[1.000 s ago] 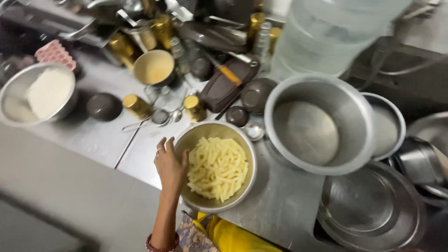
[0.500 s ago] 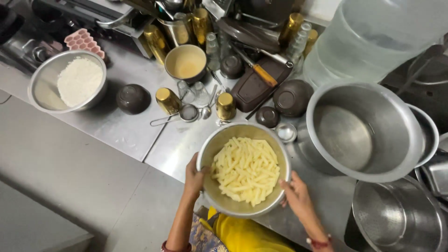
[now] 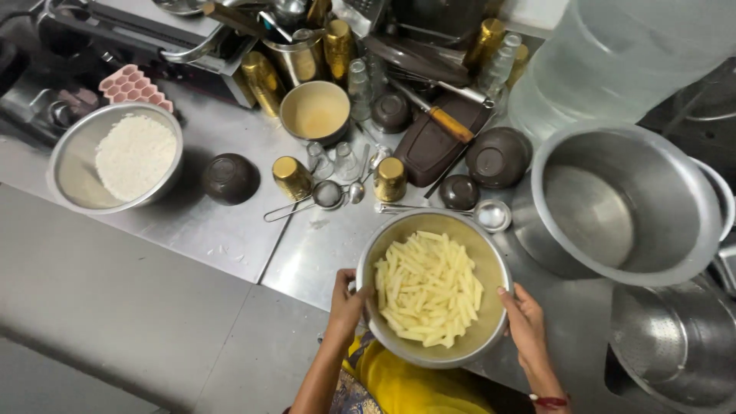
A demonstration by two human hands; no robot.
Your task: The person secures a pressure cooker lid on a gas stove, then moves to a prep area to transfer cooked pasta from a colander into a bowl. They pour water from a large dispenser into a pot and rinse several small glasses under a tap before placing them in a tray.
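Steel counter [image 3: 230,230], round bowl [image 3: 491,261] of cut potato sticks [image 3: 425,290] lying mostly lengthwise toward the clutter, left hand [image 3: 346,300] and right hand [image 3: 525,322] each in a grip clasping its rim

Both hands grip a round steel bowl [image 3: 491,261] of pale cut potato sticks [image 3: 426,289]: left hand [image 3: 349,300] on its left rim, right hand [image 3: 525,320] on its right rim.
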